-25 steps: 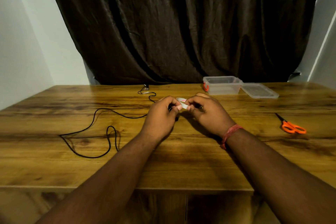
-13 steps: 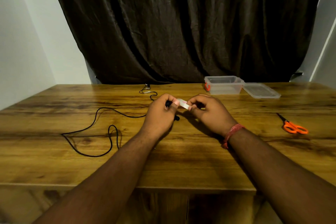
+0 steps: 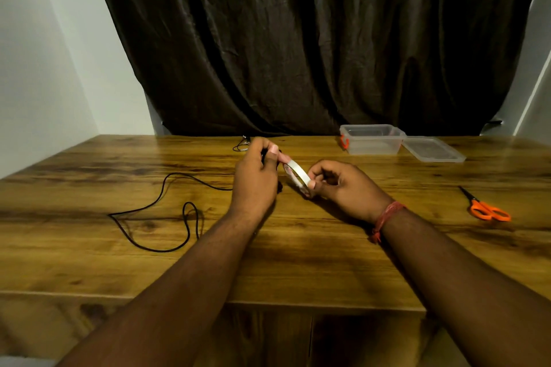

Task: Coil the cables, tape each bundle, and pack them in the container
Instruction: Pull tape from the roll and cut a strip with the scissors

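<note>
Your hands have drawn apart in the last second: your right hand [image 3: 346,188] now pinches the roll of tape [image 3: 296,177] and has pulled it away from your left hand [image 3: 256,176], whose thumb and fingers stay curled round something dark, probably a cable bundle, with the tape's free end. I judge a strip is being drawn out, so this bundle isn't taped yet. Left of your hands the black cable [image 3: 161,211] lies loose on the table [image 3: 298,262]. Scissors [image 3: 486,208] wait at right. Farther back, the container [image 3: 371,140] stands open, its lid [image 3: 432,149] beside it.
</note>
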Demonstrator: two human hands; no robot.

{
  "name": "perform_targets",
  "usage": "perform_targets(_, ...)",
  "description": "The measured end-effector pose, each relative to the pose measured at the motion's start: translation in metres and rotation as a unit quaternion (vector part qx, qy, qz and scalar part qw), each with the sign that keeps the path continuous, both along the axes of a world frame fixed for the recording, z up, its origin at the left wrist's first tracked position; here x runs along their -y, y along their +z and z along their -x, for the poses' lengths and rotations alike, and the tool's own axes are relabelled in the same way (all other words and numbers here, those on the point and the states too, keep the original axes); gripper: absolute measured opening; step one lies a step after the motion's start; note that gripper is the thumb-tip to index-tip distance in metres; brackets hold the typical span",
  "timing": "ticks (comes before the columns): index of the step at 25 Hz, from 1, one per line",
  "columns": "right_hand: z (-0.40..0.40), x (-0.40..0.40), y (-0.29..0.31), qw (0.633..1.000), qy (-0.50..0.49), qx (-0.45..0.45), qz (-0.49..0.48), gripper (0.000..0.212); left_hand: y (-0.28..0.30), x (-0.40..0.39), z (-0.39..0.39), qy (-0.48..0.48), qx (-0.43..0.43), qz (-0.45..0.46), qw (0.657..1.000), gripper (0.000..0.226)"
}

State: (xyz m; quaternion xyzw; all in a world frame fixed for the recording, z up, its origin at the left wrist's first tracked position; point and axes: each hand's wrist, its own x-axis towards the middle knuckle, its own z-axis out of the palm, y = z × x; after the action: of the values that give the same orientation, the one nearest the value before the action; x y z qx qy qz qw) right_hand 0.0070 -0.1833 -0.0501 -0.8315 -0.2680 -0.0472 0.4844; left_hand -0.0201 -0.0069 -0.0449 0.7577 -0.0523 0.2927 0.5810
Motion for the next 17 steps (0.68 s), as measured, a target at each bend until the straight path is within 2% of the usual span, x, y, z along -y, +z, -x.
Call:
perform_targets(6, 0.0018, -0.001, -0.0002, 1.0, 0.018, -0.005, 0.002, 0.009, 0.0046, -0.0006, 0.0014, 0.029, 0.047, -0.033, 0.998, 0.017)
perform_targets(17, -0.0032, -0.0038, -0.006, 0.999, 0.032, -0.024, 0.008, 0.008, 0.0077, 0.0022, 0.0049, 0.028, 0.052, -0.045, 0.997, 0.016)
